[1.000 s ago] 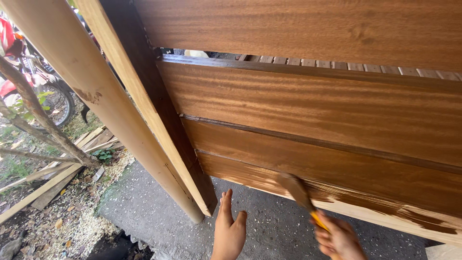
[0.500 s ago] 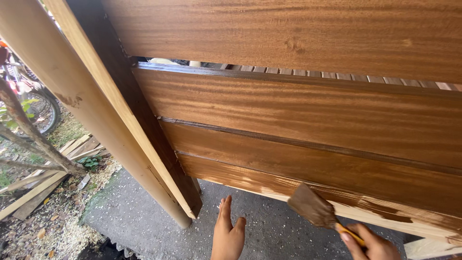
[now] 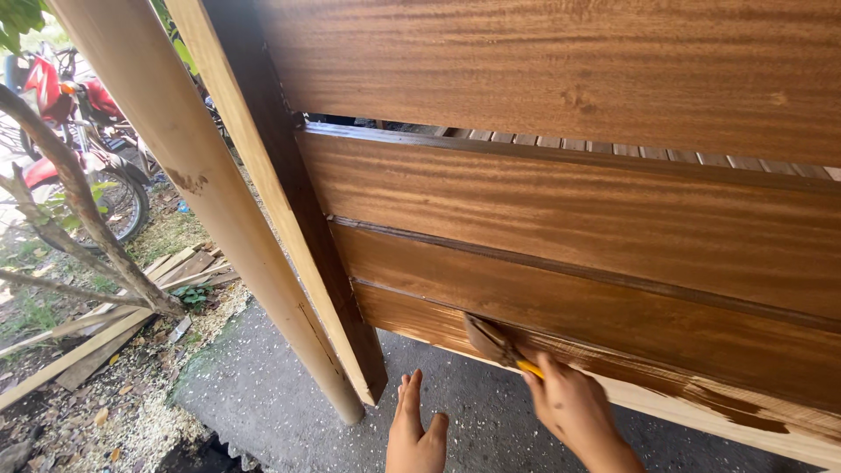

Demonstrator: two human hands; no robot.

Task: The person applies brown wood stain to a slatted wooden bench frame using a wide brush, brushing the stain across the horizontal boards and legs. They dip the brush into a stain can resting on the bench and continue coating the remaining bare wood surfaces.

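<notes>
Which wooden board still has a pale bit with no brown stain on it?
The lowest board, where the paintbrush in the right hand touches; the others are all brown.

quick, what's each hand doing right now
Left hand: open, fingers straight, holding nothing.
Right hand: closed on a paintbrush against the lowest plank.

- A red motorcycle (image 3: 61, 131) is seen far left, partly hidden behind bare branches (image 3: 61, 193).
- Loose planks (image 3: 105, 324) are laid on the ground at the left, near a small green plant (image 3: 194, 295).
- Sawdust (image 3: 149, 420) is scattered near the left edge of the grey concrete floor (image 3: 280, 394).
- Green leaves (image 3: 22, 17) are seen at the far top left.
- A pale round post (image 3: 201, 201) is leaned beside the frame.
</notes>
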